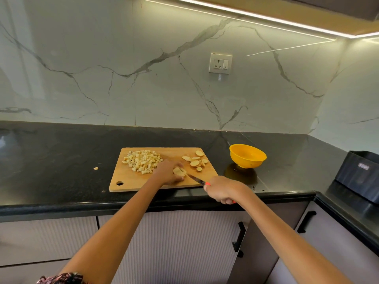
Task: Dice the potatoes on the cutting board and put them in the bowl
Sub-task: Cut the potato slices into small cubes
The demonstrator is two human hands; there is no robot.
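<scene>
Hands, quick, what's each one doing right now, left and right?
Left hand: fingers curled over potato slices on the cutting board, holding them.
Right hand: gripping the knife by its handle.

We see two bare forearms and a dark floral-patterned sleeve (61,278) (left arm, pinkish print).

An LED strip (256,16) under the cabinet at the top gives even, fairly bright, greenish light. It mirrors as a thin line on the glossy wall (143,89) at the right. The black counter (51,160) shows soft sheen at far left. Wide-angle bending curves the edges; the left hand (169,173) is slightly motion-blurred
</scene>
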